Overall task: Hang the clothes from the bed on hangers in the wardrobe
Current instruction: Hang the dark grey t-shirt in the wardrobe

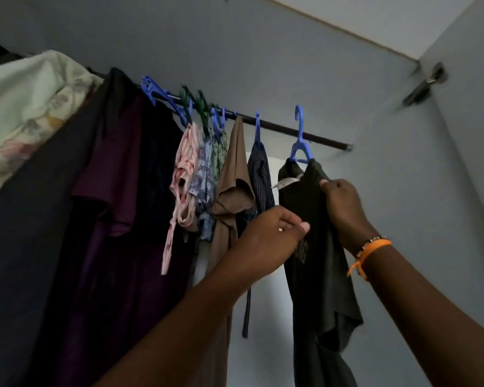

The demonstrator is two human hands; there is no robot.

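Note:
A dark olive T-shirt hangs from a blue plastic hanger whose hook sits on the dark wardrobe rod, near the rod's right end. My right hand, with an orange wristband, grips the shirt's right shoulder just below the hanger. My left hand pinches the shirt's front at chest height. A pale label shows inside the collar.
Further left on the rod hang a striped dark shirt, a brown top, several patterned garments on blue and green hangers, a purple shirt and a pale floral cloth. Grey walls close in behind and at the right.

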